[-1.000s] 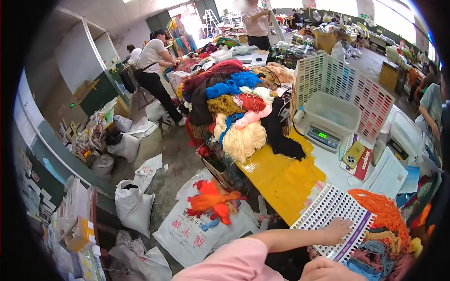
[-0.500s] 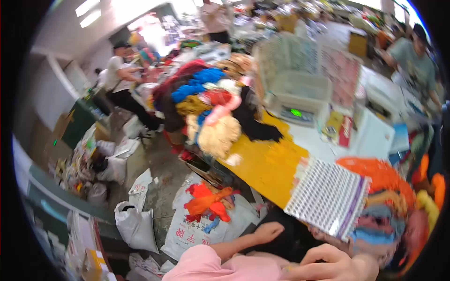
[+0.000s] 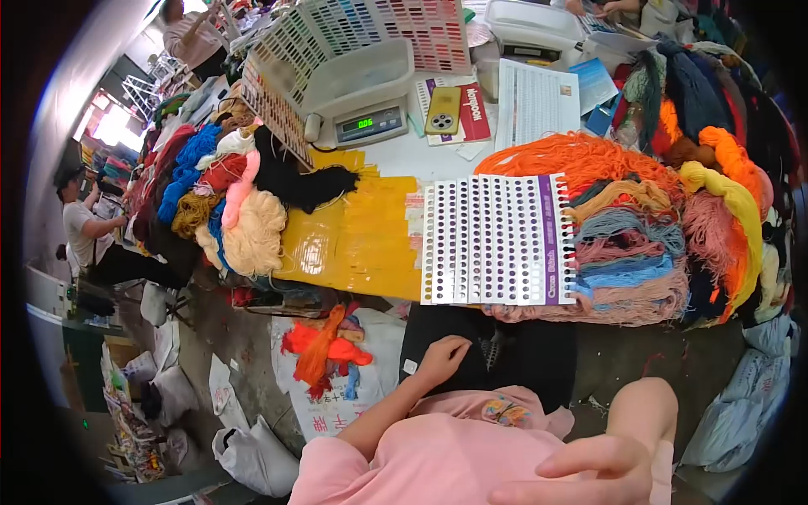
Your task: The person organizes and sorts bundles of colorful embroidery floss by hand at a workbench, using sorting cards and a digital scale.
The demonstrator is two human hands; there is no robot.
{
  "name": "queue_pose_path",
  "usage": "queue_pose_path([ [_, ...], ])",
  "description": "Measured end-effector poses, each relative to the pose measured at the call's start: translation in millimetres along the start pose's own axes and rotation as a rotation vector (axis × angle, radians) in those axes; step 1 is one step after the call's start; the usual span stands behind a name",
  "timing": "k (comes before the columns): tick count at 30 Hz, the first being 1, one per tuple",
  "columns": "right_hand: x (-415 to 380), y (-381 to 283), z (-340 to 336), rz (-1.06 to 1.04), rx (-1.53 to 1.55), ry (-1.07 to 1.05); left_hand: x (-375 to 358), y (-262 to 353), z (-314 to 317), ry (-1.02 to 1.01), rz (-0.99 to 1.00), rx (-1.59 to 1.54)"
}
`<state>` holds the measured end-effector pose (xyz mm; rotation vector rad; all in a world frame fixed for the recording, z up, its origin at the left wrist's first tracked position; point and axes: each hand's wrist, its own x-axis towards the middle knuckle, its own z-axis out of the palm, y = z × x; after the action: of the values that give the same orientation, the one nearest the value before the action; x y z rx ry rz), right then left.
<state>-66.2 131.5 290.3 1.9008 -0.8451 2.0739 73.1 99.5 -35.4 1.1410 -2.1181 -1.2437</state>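
Yellow-surfaced bench (image 3: pixel 337 252) spanned mid-frame. Mixed yarn (image 3: pixel 627 223) was heaped centre-right. White holed sheet (image 3: pixel 484 244), purple strip at its right, lay at centre, overlapping yarn, long axis roughly left-right. Right grip (image 3: pixel 602 471), lower right: fingers apart, nothing visible between. Left grip (image 3: pixel 444 360), just below the sheet and nearer it: fingers curled, couldn't tell if holding anything.

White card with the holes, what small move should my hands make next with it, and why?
Perhaps raise the left hand to steady the white card, since it lies partly on yarn, partly on the yellow tabletop, with neither hand touching it.
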Motion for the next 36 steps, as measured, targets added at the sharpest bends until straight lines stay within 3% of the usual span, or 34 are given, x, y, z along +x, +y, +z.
queue_pose_path([
  [2,3,4,-25,-0.083,0.082,-0.278,2,11,-8,-0.002,0.036,-0.011],
  [3,-2,9,-27,-0.172,0.073,-0.247,4,18,-12,-0.017,0.038,-0.030],
  [5,-7,22,-44,-0.266,0.145,-0.421,6,30,-18,-0.049,0.037,-0.068],
  [6,-10,31,-69,-0.270,0.223,-0.627,6,30,-18,-0.053,0.037,-0.058],
  [8,-17,40,-80,-0.123,0.175,-0.814,10,31,-19,-0.062,0.054,-0.034],
  [11,-59,68,-69,0.313,-0.162,-0.625,6,16,-18,0.010,0.065,0.011],
  [13,-115,85,-87,0.698,-0.120,-0.581,-4,-1,-23,0.098,0.000,-0.024],
  [15,-168,85,-113,0.893,-0.183,-0.595,-21,-27,-32,0.220,-0.149,-0.012],
  [17,-235,78,-146,1.302,-0.178,-0.386,-43,-80,-44,0.258,-0.385,-0.016],
  [19,-307,73,-181,1.590,-0.354,-0.075,-64,-111,-51,0.499,-0.596,-0.324],
  [20,-348,67,-205,1.675,-0.434,0.014,-73,-123,-55,0.527,-0.682,-0.435],
  [22,-398,47,-230,1.603,-0.992,-0.369,-86,-137,-62,0.573,-0.867,-0.644],
  [25,-440,5,-249,1.837,-0.845,-0.639,-101,-151,-52,0.525,-1.110,-0.666],
  [28,-494,-8,-250,2.073,-0.565,-0.409,-119,-170,-39,0.400,-1.192,-0.618],
  [30,-487,-1,-251,2.197,-0.521,-0.322,-126,-182,-33,0.280,-1.199,-0.586],
  [32,-479,7,-260,2.192,-0.612,-0.575,-119,-179,-21,0.303,-1.259,-0.433],
  [33,-463,13,-260,2.216,-0.563,-0.590,-108,-165,-16,0.337,-1.257,-0.386],
  [34,-486,19,-269,2.251,-0.521,-0.597,-106,-174,-16,0.215,-1.208,-0.398],
  [36,-436,28,-258,2.253,-0.353,-0.477,-108,-212,-5,0.272,-1.136,-0.520],
])
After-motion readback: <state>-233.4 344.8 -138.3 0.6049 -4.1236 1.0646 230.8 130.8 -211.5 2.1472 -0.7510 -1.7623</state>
